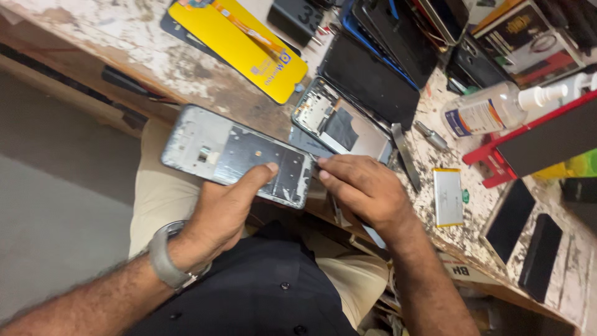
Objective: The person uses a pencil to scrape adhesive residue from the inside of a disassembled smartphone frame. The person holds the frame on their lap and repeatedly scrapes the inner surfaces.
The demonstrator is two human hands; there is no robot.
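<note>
My left hand (227,208) grips a grey phone frame (233,152) from below, thumb lying across its inner face, and holds it over my lap beside the bench edge. My right hand (360,186) pinches a thin metal tool at the frame's right end, fingertips touching the edge. A grey watch sits on my left wrist (165,258). Another opened phone housing (339,121) lies on the bench just behind my right hand.
The worn, paint-stained bench (124,37) holds a yellow screen pack (239,43), dark phone panels (373,78), a clear spray bottle (497,106), a silver battery (448,196), a red holder (497,158) and black phones (528,239).
</note>
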